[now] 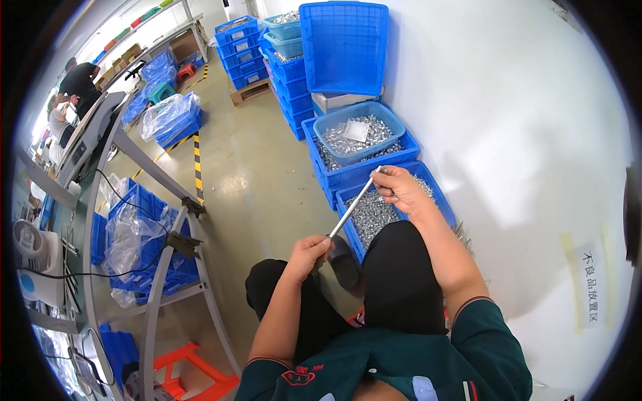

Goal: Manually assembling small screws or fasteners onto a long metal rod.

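A thin silvery metal rod (353,206) slants between my two hands, its upper end farther away and to the right. My left hand (310,256) is closed round the near end. At the far end, my right hand (399,188) pinches the rod between thumb and fingers. Beyond my right knee, and partly under my right hand, stands a blue crate (343,196) full of small shiny metal parts (372,224). Behind it, a light-blue basket (351,160) of similar parts with a white card (356,131) on top rests in another blue crate (321,171).
An upright blue crate (344,47) and stacked blue crates (294,90) line the white wall (481,100). To the left are a grey-framed workbench (150,314), a red-orange stool (194,374) and plastic-covered crates (175,127). People (79,83) are at the far left.
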